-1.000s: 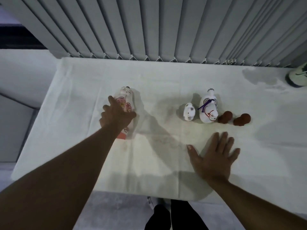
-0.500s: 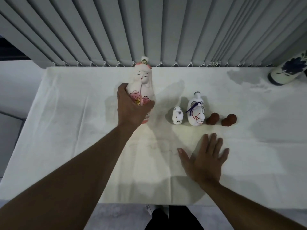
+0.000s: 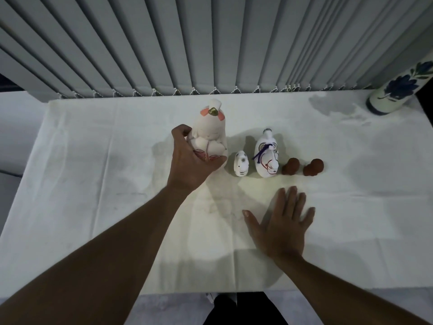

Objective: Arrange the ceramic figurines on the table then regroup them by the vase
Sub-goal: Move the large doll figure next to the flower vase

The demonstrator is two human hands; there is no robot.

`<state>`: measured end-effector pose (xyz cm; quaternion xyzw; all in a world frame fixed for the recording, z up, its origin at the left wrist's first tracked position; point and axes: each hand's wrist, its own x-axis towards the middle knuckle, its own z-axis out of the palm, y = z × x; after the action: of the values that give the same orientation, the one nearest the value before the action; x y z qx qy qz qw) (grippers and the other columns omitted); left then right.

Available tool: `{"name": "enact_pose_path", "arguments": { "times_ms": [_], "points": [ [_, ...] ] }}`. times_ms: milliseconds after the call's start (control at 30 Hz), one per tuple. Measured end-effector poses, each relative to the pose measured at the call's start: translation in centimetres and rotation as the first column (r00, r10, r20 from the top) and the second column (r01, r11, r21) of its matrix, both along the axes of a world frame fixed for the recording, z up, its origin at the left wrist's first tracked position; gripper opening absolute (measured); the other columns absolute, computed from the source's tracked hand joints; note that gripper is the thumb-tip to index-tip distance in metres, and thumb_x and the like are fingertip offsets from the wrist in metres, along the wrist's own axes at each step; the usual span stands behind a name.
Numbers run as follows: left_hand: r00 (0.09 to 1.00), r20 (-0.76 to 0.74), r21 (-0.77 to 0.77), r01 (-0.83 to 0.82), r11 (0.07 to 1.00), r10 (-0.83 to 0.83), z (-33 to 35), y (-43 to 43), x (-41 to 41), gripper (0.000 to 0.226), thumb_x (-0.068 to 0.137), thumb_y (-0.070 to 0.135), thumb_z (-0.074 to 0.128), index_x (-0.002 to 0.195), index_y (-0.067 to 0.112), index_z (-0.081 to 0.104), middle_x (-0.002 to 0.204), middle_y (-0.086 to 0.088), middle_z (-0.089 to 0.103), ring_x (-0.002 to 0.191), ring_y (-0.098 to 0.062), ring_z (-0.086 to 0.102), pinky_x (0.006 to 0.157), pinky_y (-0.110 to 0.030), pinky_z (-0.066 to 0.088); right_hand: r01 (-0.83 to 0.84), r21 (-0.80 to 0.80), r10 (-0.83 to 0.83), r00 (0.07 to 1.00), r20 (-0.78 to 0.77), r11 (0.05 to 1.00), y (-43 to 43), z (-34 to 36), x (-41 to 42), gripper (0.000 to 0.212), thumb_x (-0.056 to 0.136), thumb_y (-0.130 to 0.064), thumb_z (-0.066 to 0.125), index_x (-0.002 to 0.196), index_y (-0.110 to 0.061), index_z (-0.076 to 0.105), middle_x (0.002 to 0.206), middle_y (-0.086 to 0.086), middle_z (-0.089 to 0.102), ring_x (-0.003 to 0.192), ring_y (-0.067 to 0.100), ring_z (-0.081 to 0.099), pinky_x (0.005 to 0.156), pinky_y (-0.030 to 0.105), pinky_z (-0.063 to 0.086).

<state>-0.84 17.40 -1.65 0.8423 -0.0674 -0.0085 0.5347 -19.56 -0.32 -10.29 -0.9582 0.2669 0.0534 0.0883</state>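
My left hand grips the lower body of a tall white doll figurine with pink marks, held upright at the left end of a row. To its right stand a small white animal figurine, a white horse figurine with a purple cord, and two small brown figurines. My right hand lies flat on the white tablecloth in front of the row, fingers spread, holding nothing. A white vase with blue flowers stands at the far right corner.
Grey vertical blinds hang along the table's far edge. The table's near edge runs just above my dark-clothed legs. A lower white surface lies to the left of the table.
My left hand has carried the doll from the table's left part to the right, set it upright beside the small white figurine. My right hand stayed flat on the cloth.
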Motion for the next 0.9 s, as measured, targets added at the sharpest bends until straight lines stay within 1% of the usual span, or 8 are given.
{"name": "enact_pose_path", "arguments": {
  "times_ms": [67,133,267,533,667,767,833,900],
  "points": [
    [1.0,-0.006,0.01,0.003,1.0,-0.003,0.0,-0.1,0.0,0.094,0.054,0.028,0.097,0.121,0.014,0.033,0.119,-0.006,0.051,0.105,-0.019,0.062,0.084,-0.03,0.058,0.0,0.006,0.0,1.0,0.011,1.0,0.1,-0.1,0.0,0.115,0.084,-0.09,0.033,0.163,-0.007,0.021,0.173,0.022,0.014,0.161,0.042,0.007,0.126,0.069,0.007],
    [1.0,0.006,0.047,0.022,0.999,-0.022,0.0,-0.1,0.1,0.095,0.054,0.031,0.096,0.126,0.016,0.036,0.124,-0.005,0.05,0.11,-0.02,0.059,0.09,-0.037,0.056,0.0,0.005,0.0,1.0,0.01,1.0,0.1,-0.1,0.1,0.115,0.084,-0.09,0.033,0.163,-0.007,0.021,0.173,0.022,0.013,0.161,0.042,0.006,0.126,0.069,0.007],
    [0.999,0.031,0.12,0.035,0.992,-0.039,0.3,0.1,0.2,0.092,0.055,0.038,0.094,0.13,0.02,0.043,0.125,0.002,0.053,0.112,-0.015,0.056,0.093,-0.04,0.054,0.002,0.001,-0.002,1.0,-0.006,1.0,-0.1,0.0,0.0,0.115,0.084,-0.09,0.029,0.163,-0.007,0.02,0.174,0.022,0.012,0.162,0.042,0.006,0.126,0.068,0.007],
    [1.0,0.017,0.109,0.019,0.994,-0.021,0.2,-0.1,-0.1,0.088,0.054,0.035,0.095,0.124,0.023,0.044,0.121,0.003,0.054,0.109,-0.014,0.056,0.089,-0.039,0.056,0.0,0.009,0.0,1.0,-0.022,1.0,-0.1,0.1,0.2,0.117,0.084,-0.093,0.023,0.165,-0.009,0.012,0.175,0.019,0.004,0.162,0.039,-0.002,0.128,0.066,0.001],
    [0.995,-0.081,0.048,0.062,0.997,-0.058,-0.2,0.3,0.5,0.101,0.049,0.038,0.098,0.131,0.027,0.041,0.126,0.001,0.055,0.115,-0.018,0.059,0.091,-0.043,0.057,-0.002,0.033,0.003,1.0,-0.022,0.999,-0.2,0.2,0.1,0.117,0.084,-0.094,0.024,0.166,-0.012,0.01,0.176,0.017,0.001,0.163,0.037,-0.005,0.128,0.064,-0.001],
    [0.981,-0.169,0.041,0.098,0.994,-0.089,0.3,1.0,0.8,0.123,0.041,0.049,0.099,0.143,0.033,0.032,0.135,0.0,0.052,0.123,-0.02,0.057,0.096,-0.046,0.056,-0.001,0.07,0.002,1.0,-0.01,0.998,-0.4,0.5,-0.1,0.117,0.082,-0.093,0.027,0.166,-0.014,0.008,0.177,0.014,-0.003,0.163,0.034,-0.008,0.129,0.062,-0.004],
    [0.975,-0.197,0.051,0.116,0.992,-0.104,1.0,1.5,0.9,0.132,0.036,0.056,0.097,0.146,0.038,0.026,0.139,-0.001,0.047,0.126,-0.02,0.055,0.1,-0.047,0.053,-0.015,0.118,0.019,0.999,-0.037,0.993,-0.9,0.9,-0.2,0.119,0.08,-0.094,0.029,0.167,-0.017,0.004,0.177,0.01,-0.009,0.163,0.031,-0.013,0.129,0.059,-0.007],
    [0.969,-0.213,0.079,0.145,0.986,-0.125,1.9,2.1,0.8,0.135,0.035,0.06,0.093,0.148,0.036,0.024,0.142,-0.002,0.042,0.13,-0.02,0.051,0.104,-0.045,0.049,-0.022,0.199,0.028,0.999,-0.029,0.98,-1.6,1.7,-0.3,0.121,0.076,-0.095,0.032,0.166,-0.017,0.008,0.177,0.008,-0.002,0.163,0.028,-0.007,0.129,0.056,-0.003]
  ]
}}
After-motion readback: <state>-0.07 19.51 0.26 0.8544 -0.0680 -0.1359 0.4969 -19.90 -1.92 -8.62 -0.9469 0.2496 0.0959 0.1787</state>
